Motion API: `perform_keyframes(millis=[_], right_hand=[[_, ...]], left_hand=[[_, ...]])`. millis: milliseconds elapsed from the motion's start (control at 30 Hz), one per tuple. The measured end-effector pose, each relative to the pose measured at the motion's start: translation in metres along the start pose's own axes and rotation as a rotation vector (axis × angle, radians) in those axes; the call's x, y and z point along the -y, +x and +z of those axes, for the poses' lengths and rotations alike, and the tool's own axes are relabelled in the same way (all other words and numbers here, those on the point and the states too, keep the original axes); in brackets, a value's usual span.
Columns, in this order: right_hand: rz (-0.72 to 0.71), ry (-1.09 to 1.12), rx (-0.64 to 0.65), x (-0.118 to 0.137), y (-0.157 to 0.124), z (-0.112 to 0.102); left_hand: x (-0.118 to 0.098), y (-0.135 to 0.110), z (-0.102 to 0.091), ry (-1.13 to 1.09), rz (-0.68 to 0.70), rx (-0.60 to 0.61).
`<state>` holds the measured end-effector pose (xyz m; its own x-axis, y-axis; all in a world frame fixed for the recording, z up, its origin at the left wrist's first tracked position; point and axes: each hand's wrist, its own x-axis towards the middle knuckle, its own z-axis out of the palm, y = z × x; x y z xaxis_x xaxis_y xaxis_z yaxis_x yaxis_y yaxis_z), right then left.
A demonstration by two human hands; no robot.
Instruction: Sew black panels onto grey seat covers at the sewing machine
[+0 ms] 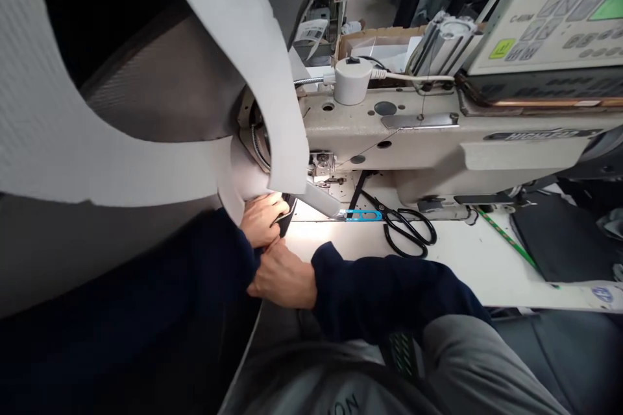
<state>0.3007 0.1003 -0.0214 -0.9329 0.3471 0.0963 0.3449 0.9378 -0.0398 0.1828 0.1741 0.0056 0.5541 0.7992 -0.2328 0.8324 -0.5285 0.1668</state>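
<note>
A large white mesh-textured fabric piece (233, 58) curves over a grey woven panel (160, 91), and both pass under the arm of an industrial sewing machine (428, 142). The bulk hides the needle area's left side. Beside it is the metal presser foot (322, 167). My left hand (263, 220) curls around the fabric's edge close to the foot. My right hand (282, 279) sits just below it, with its fingers pressed into the fabric folds and their tips hidden. Dark navy sleeves cover both arms.
Black scissors (406, 228) and blue-handled thread snips (363, 215) lie on the white table (462, 256). A control panel (549, 26) sits above the machine. Black fabric pieces (559, 240) and a green striped strip (506, 240) lie to the right.
</note>
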Motion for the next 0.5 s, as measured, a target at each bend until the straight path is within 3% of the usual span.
perform_keyframes(millis=[100, 200, 333, 500], right_hand=[[0.064, -0.147, 0.062, 0.014, -0.013, 0.005], [0.115, -0.317, -0.043, 0.017, -0.034, 0.026], [0.2, -0.251, -0.07, 0.012, -0.05, 0.049], [0.236, -0.136, -0.026, 0.005, -0.048, 0.045]], left_hand=[[0.006, -0.013, 0.014, -0.042, 0.027, -0.044], [0.004, -0.019, 0.03, -0.045, 0.04, -0.082], [-0.007, -0.02, 0.046, -0.038, 0.03, -0.072], [-0.007, -0.018, 0.054, -0.074, 0.039, -0.088]])
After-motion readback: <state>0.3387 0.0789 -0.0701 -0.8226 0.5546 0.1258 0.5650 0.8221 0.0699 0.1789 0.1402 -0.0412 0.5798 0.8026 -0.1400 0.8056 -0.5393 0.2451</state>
